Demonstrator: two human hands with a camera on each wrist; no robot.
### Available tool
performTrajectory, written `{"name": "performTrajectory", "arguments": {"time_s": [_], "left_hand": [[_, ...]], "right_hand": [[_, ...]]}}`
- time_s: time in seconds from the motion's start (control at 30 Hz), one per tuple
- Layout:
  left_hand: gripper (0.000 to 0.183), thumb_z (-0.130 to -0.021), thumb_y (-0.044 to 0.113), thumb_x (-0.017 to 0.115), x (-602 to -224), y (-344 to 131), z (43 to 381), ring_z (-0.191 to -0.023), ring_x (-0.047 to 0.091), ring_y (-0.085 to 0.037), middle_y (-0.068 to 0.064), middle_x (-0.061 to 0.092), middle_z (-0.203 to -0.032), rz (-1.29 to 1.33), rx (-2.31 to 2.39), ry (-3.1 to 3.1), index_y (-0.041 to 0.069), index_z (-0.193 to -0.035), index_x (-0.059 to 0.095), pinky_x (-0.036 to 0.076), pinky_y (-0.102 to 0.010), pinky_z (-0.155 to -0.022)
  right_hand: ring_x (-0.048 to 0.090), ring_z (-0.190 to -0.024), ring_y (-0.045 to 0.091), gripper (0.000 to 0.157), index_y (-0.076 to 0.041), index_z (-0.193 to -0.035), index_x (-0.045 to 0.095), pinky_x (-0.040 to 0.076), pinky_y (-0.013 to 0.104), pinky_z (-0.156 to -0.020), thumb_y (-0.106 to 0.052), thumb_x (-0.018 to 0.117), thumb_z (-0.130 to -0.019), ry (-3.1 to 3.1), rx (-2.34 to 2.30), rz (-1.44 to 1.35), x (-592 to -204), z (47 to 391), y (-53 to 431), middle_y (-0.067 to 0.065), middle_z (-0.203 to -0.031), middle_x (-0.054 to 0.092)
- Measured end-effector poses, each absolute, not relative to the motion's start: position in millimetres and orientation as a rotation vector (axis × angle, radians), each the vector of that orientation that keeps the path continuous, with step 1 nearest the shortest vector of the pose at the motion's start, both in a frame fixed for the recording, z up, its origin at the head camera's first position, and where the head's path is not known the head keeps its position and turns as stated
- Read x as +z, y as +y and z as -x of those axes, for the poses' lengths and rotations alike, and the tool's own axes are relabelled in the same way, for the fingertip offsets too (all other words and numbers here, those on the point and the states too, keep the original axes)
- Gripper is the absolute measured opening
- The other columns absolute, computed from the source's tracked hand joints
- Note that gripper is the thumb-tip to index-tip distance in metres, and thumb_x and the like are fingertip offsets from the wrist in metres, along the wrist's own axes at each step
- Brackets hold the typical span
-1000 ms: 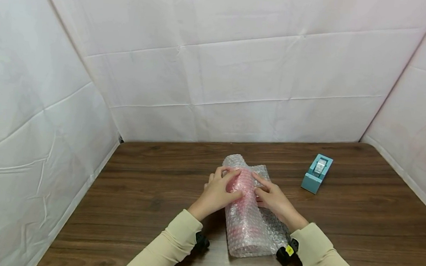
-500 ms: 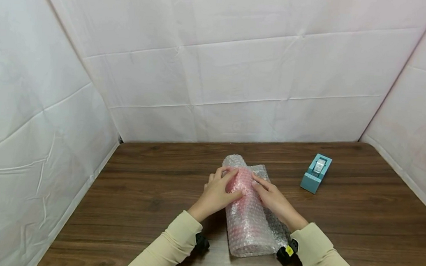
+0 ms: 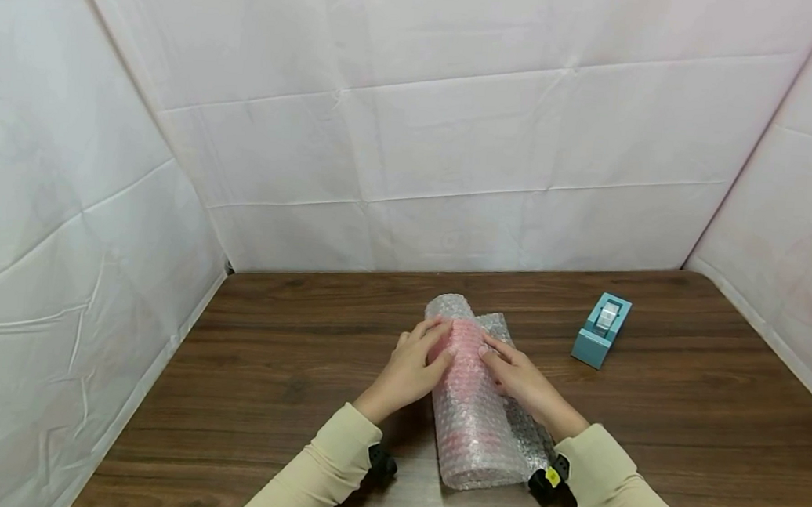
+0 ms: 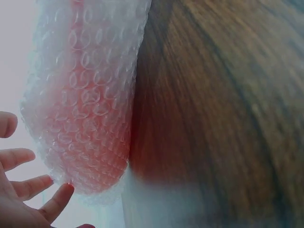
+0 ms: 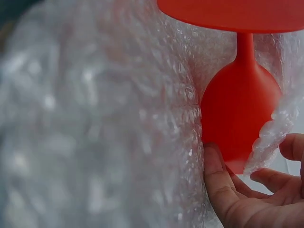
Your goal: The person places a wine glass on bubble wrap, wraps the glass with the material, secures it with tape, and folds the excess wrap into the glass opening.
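A red goblet [image 5: 240, 102] lies inside a roll of bubble wrap [image 3: 476, 439]; in the head view it shows only as a pink tint through the layers. My left hand [image 3: 408, 367] rests on the roll's left side, its fingers spread and fairly straight. In the left wrist view those fingers [image 4: 32, 187] touch or nearly touch the wrap's end. On the other side, my right hand [image 3: 527, 384] pinches the wrap's free edge, thumb on top. The right wrist view shows its fingers near the goblet's narrow end, under the loose wrap.
A blue tape dispenser [image 3: 601, 331] stands at the back right of the dark wooden table [image 3: 300, 356]. The unrolled tail of the wrap lies flat under my right hand. White cloth walls [image 3: 415, 128] enclose the table at the back and sides.
The wrap's upper layer has come down further right, over the fingers of my right hand. My left thumb has drawn back slightly leftward across the roll.
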State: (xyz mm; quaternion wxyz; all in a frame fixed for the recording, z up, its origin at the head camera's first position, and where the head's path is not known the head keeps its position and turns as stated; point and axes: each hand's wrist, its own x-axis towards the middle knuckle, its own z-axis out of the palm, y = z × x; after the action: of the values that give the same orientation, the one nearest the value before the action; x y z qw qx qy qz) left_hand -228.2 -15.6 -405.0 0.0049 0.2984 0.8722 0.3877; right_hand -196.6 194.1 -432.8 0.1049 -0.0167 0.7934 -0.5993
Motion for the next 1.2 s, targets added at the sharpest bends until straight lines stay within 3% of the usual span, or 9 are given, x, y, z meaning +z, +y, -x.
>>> {"name": "performTrajectory", "arguments": {"time_s": [0.23,0.63,0.77,1.0,1.2], "left_hand": [[0.047,-0.099,0.025,0.051,-406.5,-17.6,229.3,-0.136,0.034,-0.039,-0.015,0.034,-0.151,-0.966,1.299,2.684,0.013,-0.144,0.045,0.034,-0.059,-0.106],[0.05,-0.092,0.01,0.058,-406.7,-17.7,228.8,-0.132,0.042,-0.034,-0.015,0.039,-0.146,-1.01,1.358,2.655,0.009,-0.141,0.047,0.038,-0.053,-0.106],[0.05,-0.091,0.011,0.061,-408.3,-17.1,229.4,-0.134,0.037,-0.035,-0.014,0.041,-0.144,-1.05,1.325,2.651,0.009,-0.139,0.049,0.037,-0.054,-0.105],[0.045,-0.092,0.016,0.062,-409.5,-14.0,229.6,-0.132,0.036,-0.038,-0.01,0.041,-0.145,-1.078,1.268,2.669,0.011,-0.135,0.054,0.029,-0.067,-0.1],[0.043,-0.092,0.017,0.063,-410.5,-10.2,229.3,-0.129,0.039,-0.04,-0.009,0.042,-0.145,-1.08,1.247,2.695,0.013,-0.134,0.056,0.027,-0.065,-0.1]], "right_hand": [[0.042,-0.13,0.046,0.062,-0.008,-0.155,0.013,0.045,0.053,-0.099,-0.035,0.037,-0.104,2.289,-1.796,0.02,-434.6,198.3,197.0,0.031,-0.152,0.024],[0.04,-0.131,0.042,0.059,-0.005,-0.154,0.008,0.045,0.05,-0.098,-0.029,0.03,-0.106,2.244,-1.808,0.001,-434.8,198.4,199.8,0.03,-0.153,0.019],[0.039,-0.132,0.041,0.059,-0.004,-0.154,0.008,0.044,0.051,-0.099,-0.028,0.03,-0.105,2.244,-1.801,0.0,-434.4,198.5,200.4,0.03,-0.154,0.019],[0.039,-0.132,0.042,0.058,-0.003,-0.154,0.01,0.046,0.048,-0.097,-0.027,0.029,-0.105,2.266,-1.775,-0.016,-434.7,198.8,202.5,0.03,-0.154,0.019],[0.032,-0.136,0.046,0.057,-0.003,-0.154,0.009,0.042,0.054,-0.101,-0.026,0.028,-0.106,2.251,-1.779,-0.02,-435.4,199.0,204.9,0.03,-0.155,0.015]]}}
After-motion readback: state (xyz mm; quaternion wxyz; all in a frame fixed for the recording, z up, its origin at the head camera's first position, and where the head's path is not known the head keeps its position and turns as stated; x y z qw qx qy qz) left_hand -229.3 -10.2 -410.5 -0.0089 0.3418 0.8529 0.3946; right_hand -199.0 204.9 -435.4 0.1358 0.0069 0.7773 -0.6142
